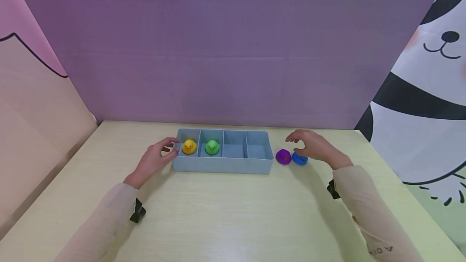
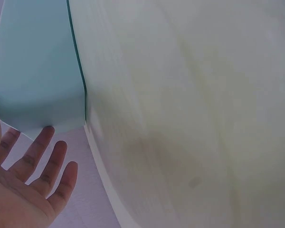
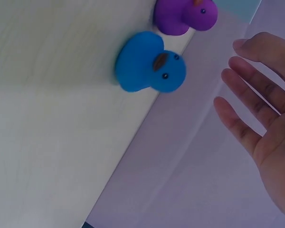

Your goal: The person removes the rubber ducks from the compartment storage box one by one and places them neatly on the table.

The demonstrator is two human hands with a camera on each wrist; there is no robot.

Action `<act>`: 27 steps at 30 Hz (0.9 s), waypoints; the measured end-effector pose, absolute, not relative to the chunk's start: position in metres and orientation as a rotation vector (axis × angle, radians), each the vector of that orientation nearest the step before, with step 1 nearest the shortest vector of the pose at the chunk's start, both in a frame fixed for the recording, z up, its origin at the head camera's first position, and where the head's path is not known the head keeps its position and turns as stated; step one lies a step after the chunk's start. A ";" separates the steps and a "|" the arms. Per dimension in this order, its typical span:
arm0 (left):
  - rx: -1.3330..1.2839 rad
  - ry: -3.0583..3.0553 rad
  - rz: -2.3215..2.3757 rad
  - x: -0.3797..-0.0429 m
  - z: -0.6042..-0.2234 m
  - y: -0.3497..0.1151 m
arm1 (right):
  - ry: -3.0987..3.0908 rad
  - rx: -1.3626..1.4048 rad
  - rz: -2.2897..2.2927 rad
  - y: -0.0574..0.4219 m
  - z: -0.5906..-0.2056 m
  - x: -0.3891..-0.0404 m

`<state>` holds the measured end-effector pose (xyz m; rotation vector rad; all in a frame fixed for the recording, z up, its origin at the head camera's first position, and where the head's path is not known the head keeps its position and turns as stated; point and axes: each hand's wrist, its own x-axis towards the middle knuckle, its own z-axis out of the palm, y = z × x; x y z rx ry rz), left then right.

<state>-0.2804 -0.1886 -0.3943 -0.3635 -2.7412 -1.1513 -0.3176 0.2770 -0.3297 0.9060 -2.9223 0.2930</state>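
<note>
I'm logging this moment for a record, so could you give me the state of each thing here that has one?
Tray: upright, two of four compartments filled
Yellow duck: upright, in the leftmost compartment
Green duck: upright, in the second compartment
Purple duck: outside the tray
Blue duck: outside, beside the purple duck
Left hand: at the tray's left end
Right hand: fingers apart, holding nothing

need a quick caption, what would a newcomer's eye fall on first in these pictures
The bright colours, probably: a yellow duck and a green duck in the left half of the blue divided tray, a purple duck and a blue duck on the table past its right end, near the right hand. Next, likely the cartoon panda at the right edge of the head view.
</note>
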 end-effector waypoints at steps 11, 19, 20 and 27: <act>-0.346 -2.752 -1.157 -0.280 -0.393 -0.188 | -2.886 0.972 0.282 0.252 -0.327 -0.318; -0.347 -2.751 -1.150 -0.279 -0.393 -0.187 | -2.849 1.046 0.291 0.232 -0.322 -0.319; -0.343 -2.753 -1.151 -0.279 -0.393 -0.187 | -2.844 1.057 0.290 0.229 -0.321 -0.319; -0.335 -2.763 -1.146 -0.278 -0.392 -0.187 | -2.833 1.113 0.302 0.209 -0.316 -0.318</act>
